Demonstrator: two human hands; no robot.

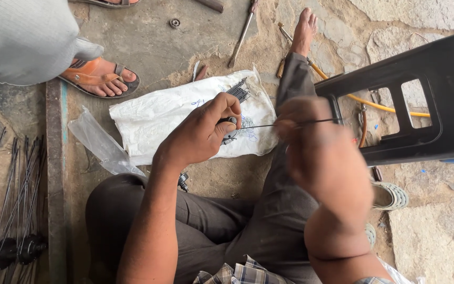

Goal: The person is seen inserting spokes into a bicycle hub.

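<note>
Rough concrete and stone ground (pixel 185 31) is seen from above, with a crumpled white plastic sack (pixel 158 118) spread flat on it, apparently as a clean bed for small parts. A bundle of thin black metal spokes (pixel 239 89) is laid on the sack's upper edge, within easy reach. The left hand (pixel 200 134) is closed around a small round black metal hub (pixel 230 130), held just above the sack. A single thin dark spoke (pixel 261 126) is pinched at its outer end by the blurred right hand (pixel 316 158) and is kept level, its tip at the hub. The hands are kept apart, joined only by this spoke. A black plastic stool (pixel 426 100) stands at the right. More spoked hubs (pixel 14 247) lie at the left, and another person's sandalled foot (pixel 101 78) is set near the sack.
</note>
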